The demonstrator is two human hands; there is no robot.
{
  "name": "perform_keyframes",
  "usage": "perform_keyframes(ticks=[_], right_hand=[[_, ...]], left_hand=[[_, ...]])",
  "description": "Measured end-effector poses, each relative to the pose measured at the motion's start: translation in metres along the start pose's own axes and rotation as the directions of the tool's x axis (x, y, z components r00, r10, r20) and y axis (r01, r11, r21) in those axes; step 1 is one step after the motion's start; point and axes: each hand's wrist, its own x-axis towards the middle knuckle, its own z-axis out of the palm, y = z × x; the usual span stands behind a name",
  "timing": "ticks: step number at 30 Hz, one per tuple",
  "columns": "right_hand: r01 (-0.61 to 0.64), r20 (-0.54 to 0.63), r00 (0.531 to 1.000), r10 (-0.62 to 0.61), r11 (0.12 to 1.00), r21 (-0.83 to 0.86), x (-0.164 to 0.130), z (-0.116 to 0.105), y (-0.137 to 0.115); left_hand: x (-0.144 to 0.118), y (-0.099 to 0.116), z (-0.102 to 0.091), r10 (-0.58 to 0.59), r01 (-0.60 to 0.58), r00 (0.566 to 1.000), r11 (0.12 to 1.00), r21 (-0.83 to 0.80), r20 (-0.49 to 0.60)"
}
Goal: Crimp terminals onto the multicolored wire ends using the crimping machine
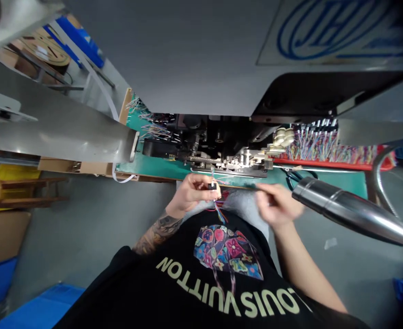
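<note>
A green tabletop [160, 167] carries the crimping machine [229, 157]. The left hand [191, 193] pinches a small black connector [212, 186] just below it; the blurred right hand [277, 203] grips a wire. Feed straight, steadily.

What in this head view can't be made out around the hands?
- Right hand: motion-blurred, so its grip is unclear.
- Small black part in the left hand: too small to identify.
- Machine: its upper part is hidden by the grey cover.
- Blue logo: cut off by the top edge.
</note>
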Motion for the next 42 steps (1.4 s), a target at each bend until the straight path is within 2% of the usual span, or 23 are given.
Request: perform_keyframes(ticks=[1, 2, 4, 6, 8, 10, 14, 17, 20, 23, 25, 27, 30, 33, 36, 40, 42], right_hand=[[0.047, 0.095, 0.994, -0.054, 0.996, 0.077, -0.012, 0.015, -0.01], [0.079, 0.216, 0.968, -0.126, 0.974, 0.213, -0.02, 0.028, -0.02], [0.083, 0.319, 0.921, -0.223, 0.913, 0.399, -0.026, 0.047, -0.036], [0.07, 0.279, 0.935, -0.219, 0.885, 0.461, -0.024, 0.055, -0.048], [0.047, 0.179, 0.973, -0.147, 0.882, 0.469, -0.018, 0.058, -0.056], [-0.013, 0.134, 0.989, -0.064, 0.861, 0.508, -0.013, 0.059, -0.062], [-0.197, 0.248, 0.967, 0.058, 0.788, 0.583, -0.006, 0.061, -0.064], [-0.269, 0.314, 0.945, 0.088, 0.756, 0.597, -0.003, 0.064, -0.058], [-0.235, 0.316, 0.946, 0.077, 0.832, 0.502, -0.003, 0.062, -0.053], [-0.058, 0.146, 0.989, 0.007, 0.937, 0.344, -0.005, 0.054, -0.057], [0.059, 0.033, 0.997, -0.072, 0.952, 0.299, -0.009, 0.046, -0.062], [0.106, 0.021, 0.992, -0.121, 0.933, 0.344, -0.011, 0.04, -0.069], [-0.023, 0.139, 0.989, -0.044, 0.894, 0.448, -0.01, 0.04, -0.073], [-0.206, 0.252, 0.964, 0.086, 0.84, 0.502, -0.002, 0.049, -0.07], [-0.272, 0.283, 0.95, 0.129, 0.787, 0.553, 0.007, 0.057, -0.064], [-0.218, 0.189, 0.973, 0.13, 0.783, 0.583, 0.014, 0.064, -0.061], [-0.192, 0.145, 0.981, 0.132, 0.787, 0.586, 0.017, 0.068, -0.063]], left_hand=[[0.003, -0.002, 0.007, -0.015, 0.015, 1.0, 1.0, 0.018, -0.019], [0.005, -0.003, 0.012, -0.024, 0.026, 0.999, 0.999, 0.04, -0.041], [0.008, -0.001, 0.02, -0.02, 0.025, 0.996, 0.997, 0.067, -0.085], [0.008, 0.003, 0.023, 0.003, 0.008, 0.992, 0.996, 0.086, -0.13], [0.007, 0.005, 0.023, 0.004, 0.011, 0.99, 0.995, 0.102, -0.144], [0.005, 0.004, 0.02, -0.008, 0.022, 0.992, 0.994, 0.109, -0.127], [0.002, 0.0, 0.016, -0.008, 0.015, 0.996, 0.997, 0.08, -0.084], [0.002, -0.001, 0.014, 0.009, -0.003, 0.995, 0.999, 0.053, -0.099], [0.0, 0.001, 0.013, 0.063, -0.058, 0.993, 0.997, 0.057, -0.099], [-0.003, 0.009, 0.012, 0.18, -0.174, 0.983, 0.976, 0.132, -0.038], [-0.005, 0.015, 0.011, 0.276, -0.261, 0.961, 0.922, 0.286, -0.014], [-0.006, 0.019, 0.011, 0.37, -0.329, 0.929, 0.808, 0.488, 0.015], [-0.005, 0.019, 0.013, 0.453, -0.387, 0.887, 0.623, 0.68, 0.09], [-0.004, 0.016, 0.018, 0.483, -0.379, 0.87, 0.524, 0.763, 0.101], [-0.003, 0.017, 0.023, 0.486, -0.358, 0.87, 0.505, 0.785, 0.084], [0.0, 0.018, 0.026, 0.468, -0.369, 0.879, 0.543, 0.754, 0.093], [0.002, 0.016, 0.026, 0.478, -0.352, 0.876, 0.527, 0.773, 0.073]])
